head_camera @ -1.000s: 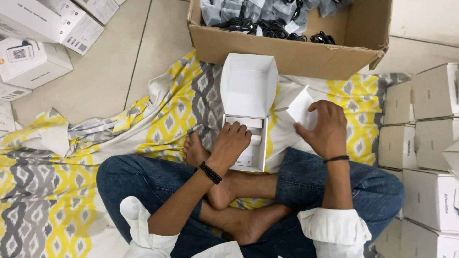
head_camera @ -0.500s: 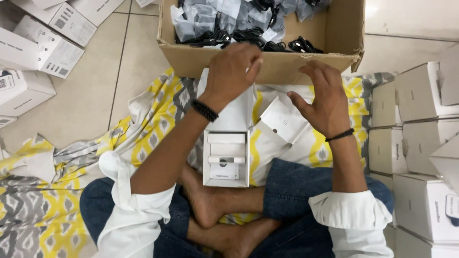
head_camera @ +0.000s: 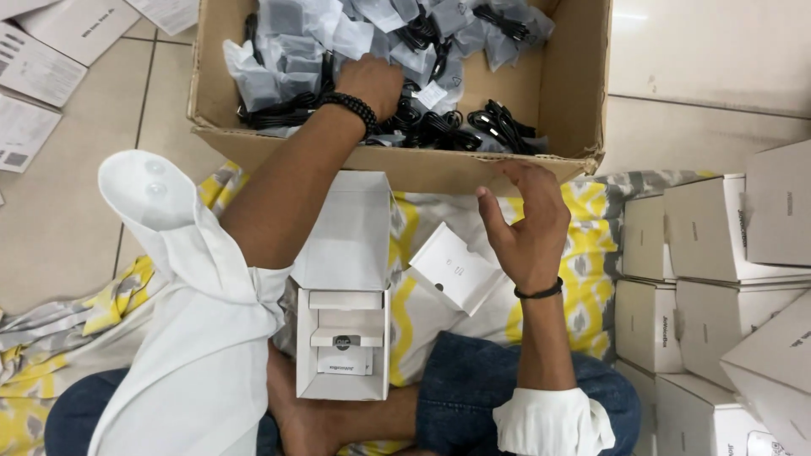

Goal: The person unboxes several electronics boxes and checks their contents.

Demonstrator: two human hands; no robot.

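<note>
My left hand [head_camera: 373,83] reaches into the brown cardboard carton [head_camera: 405,165] and rests among bagged black cables [head_camera: 439,127]; its fingers are buried in the bags, so a grasp cannot be told. My right hand [head_camera: 525,221] hovers with fingers apart in front of the carton, holding nothing, just right of a small white insert box [head_camera: 454,268] lying on the cloth. An open white product box [head_camera: 345,338] with its lid up sits between my legs, a white card tray inside.
A yellow and grey patterned cloth [head_camera: 583,253] covers the tiled floor under me. Several stacked white boxes [head_camera: 718,279] stand at the right. More flat white boxes [head_camera: 42,76] lie at the upper left.
My left hand went from the open white box up to the carton's rim and then into the bagged cables. My right hand lifted off the small insert box. The view tilted forward.
</note>
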